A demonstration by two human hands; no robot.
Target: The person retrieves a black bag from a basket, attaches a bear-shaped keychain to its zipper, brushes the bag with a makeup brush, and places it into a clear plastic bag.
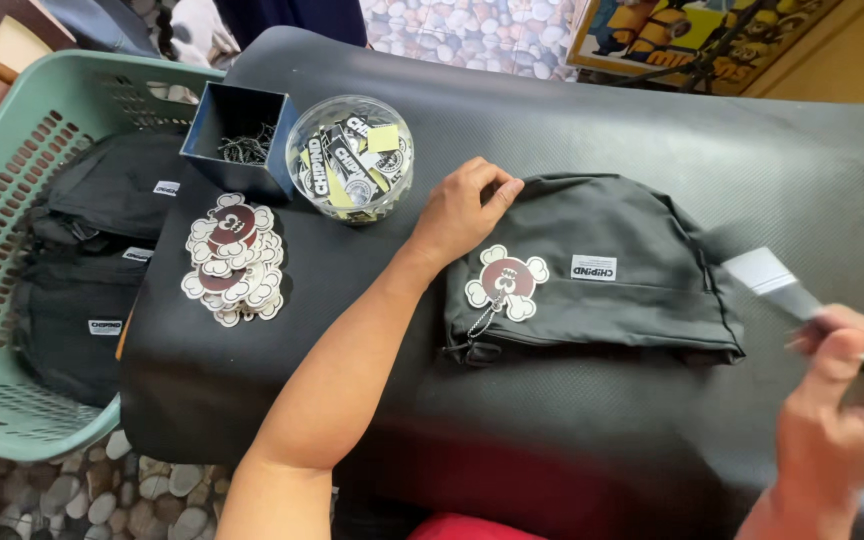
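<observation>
From the head camera, a black backpack (592, 265) lies flat on the dark mat (652, 140), a skull-shaped hang tag (507, 282) chained to its zipper. The left hand (462, 210) rests on the bag's upper left corner, fingers curled loosely, gripping nothing. The right hand (837, 400), off the bag's lower right corner and apart from it, clasps a flat brush (782, 290). A stack of skull tags (232, 260) lies well to the left, beside a green basket (12, 150).
</observation>
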